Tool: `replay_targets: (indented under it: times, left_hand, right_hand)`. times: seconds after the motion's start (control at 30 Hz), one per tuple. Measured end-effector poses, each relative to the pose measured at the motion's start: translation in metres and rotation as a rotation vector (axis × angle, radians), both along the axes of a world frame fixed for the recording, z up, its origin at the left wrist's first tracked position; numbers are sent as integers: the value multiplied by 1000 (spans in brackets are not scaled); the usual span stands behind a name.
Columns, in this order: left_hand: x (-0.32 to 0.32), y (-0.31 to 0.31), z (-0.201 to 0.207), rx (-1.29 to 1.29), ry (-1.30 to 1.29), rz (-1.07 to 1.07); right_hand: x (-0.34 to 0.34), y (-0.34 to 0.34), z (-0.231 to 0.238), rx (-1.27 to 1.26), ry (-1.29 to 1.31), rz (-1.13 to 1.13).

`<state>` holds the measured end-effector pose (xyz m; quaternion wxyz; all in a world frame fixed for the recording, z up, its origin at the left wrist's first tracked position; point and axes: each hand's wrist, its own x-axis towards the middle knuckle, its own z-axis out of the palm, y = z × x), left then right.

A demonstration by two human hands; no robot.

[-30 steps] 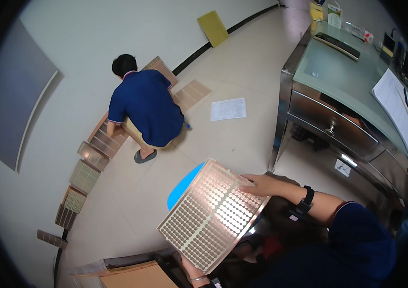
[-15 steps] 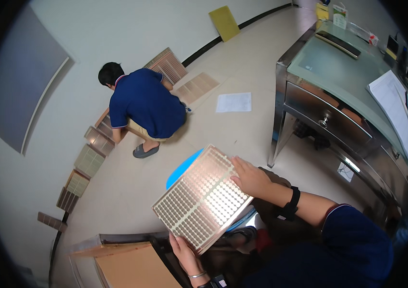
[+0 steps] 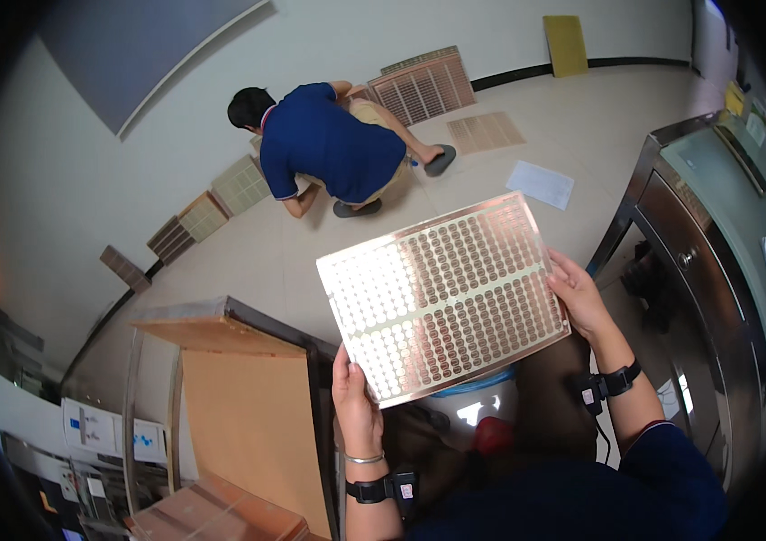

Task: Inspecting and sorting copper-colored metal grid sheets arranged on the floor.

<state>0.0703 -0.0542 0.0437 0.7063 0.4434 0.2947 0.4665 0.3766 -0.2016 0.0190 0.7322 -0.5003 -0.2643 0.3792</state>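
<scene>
A copper-coloured circuit-board panel point(image 3: 469, 302) with rows of small round pads is held up in front of me, tilted, its left part shining with reflected light. My left hand point(image 3: 359, 406) grips its lower left corner, thumb on the face. My right hand point(image 3: 579, 293) is closed on the right edge, thumb in front. The fingers behind the panel are partly hidden. Below it, a blue-rimmed bin point(image 3: 464, 401) is partly covered by the panel.
A co-worker point(image 3: 333, 144) in a navy shirt squats by the wall, along which several panels point(image 3: 424, 86) lean. A paper sheet point(image 3: 541, 185) lies on the floor. A metal desk point(image 3: 671, 225) stands right, an open wooden box point(image 3: 252, 433) at lower left.
The panel has turned clockwise to lie more level. My right hand, before spread flat on its face, now grips its right edge. The view has swung left; the co-worker's foot now shows at right.
</scene>
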Motion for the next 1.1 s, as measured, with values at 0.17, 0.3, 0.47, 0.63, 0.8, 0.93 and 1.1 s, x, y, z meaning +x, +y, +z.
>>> replay_targets:
  times: [0.17, 0.3, 0.47, 0.63, 0.8, 0.93, 1.1]
  left_hand:
    - [-10, 3, -5, 9, -81, -31]
    - [-16, 9, -1, -11, -64, -43]
    - [-37, 36, 11, -143, -414, -443]
    - [10, 1, 22, -189, -640, -155]
    - [52, -38, -7, -235, -497, -184]
    - [38, -24, -6, -192, -450, -187]
    - [30, -18, -4, -190, -381, -186]
  right_hand:
    - [-13, -12, 15, 140, 159, 44]
    - [-27, -13, 16, 164, 263, -18]
    - [-31, -17, 2, 35, 274, 18]
    - [-60, 0, -11, 196, 533, -20]
    - [-99, 5, -5, 237, 448, 76]
    - [-52, -20, -5, 215, 344, -6]
    - [-26, -35, -3, 129, 210, -16]
